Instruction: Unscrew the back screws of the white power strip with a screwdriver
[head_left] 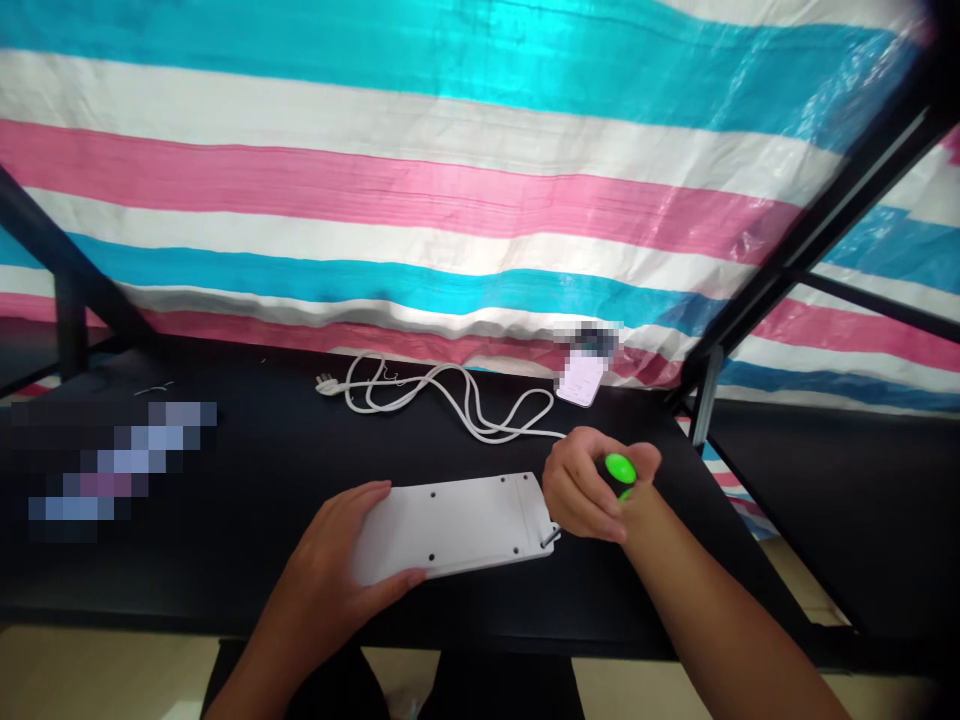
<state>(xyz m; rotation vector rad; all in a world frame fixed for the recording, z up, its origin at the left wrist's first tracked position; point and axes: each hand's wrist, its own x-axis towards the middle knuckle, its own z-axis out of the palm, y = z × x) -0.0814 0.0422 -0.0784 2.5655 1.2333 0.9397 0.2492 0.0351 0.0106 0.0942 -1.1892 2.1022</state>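
A white power strip (465, 520) lies with its screw-hole side up on the black table, and several dark holes dot its face. My left hand (337, 550) grips its left end, thumb along the near edge and fingers over the far edge. Wrapped in my right hand (589, 485) is a screwdriver (621, 468) with a black and green handle. Its metal shaft (552, 537) shows at the strip's right end, by the near corner. Whether the tip sits in a screw there I cannot tell.
A white power cord (480, 420) lies in loops behind the strip, its plug (328, 384) at the left. A lit phone (583, 375) is at the back right. Something blurred (127, 460) lies at left. Striped plastic sheeting (420, 190) hangs behind the black table (247, 430).
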